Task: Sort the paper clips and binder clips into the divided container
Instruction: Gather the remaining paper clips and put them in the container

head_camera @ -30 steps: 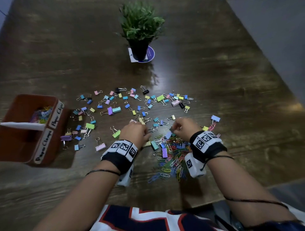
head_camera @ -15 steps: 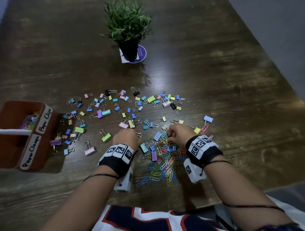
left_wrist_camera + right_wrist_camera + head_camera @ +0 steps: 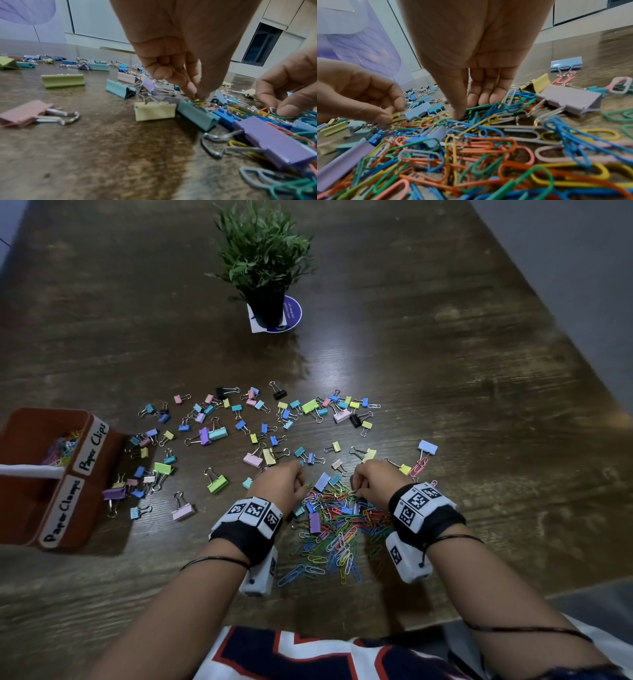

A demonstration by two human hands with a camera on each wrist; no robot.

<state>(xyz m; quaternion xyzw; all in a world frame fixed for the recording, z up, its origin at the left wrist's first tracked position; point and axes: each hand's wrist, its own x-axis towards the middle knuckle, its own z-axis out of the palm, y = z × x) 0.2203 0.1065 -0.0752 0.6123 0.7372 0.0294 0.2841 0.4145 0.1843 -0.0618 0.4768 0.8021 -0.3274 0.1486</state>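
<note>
Both hands down in the paper-clip heap, picking clips out from among the binder clips.

We work fingertips-down because the thin coloured wire paper clips (image 3: 337, 537) lie flat and tangled on the dark wooden tabletop (image 3: 445, 364). Our left hand (image 3: 279, 482) pinches a yellow one (image 3: 396, 117); our right hand (image 3: 371, 482) nips a pale clip at the heap's far edge. The brown divided container (image 3: 87, 474) sits well to our left, binder clips (image 3: 219, 436) scattered between.
</note>
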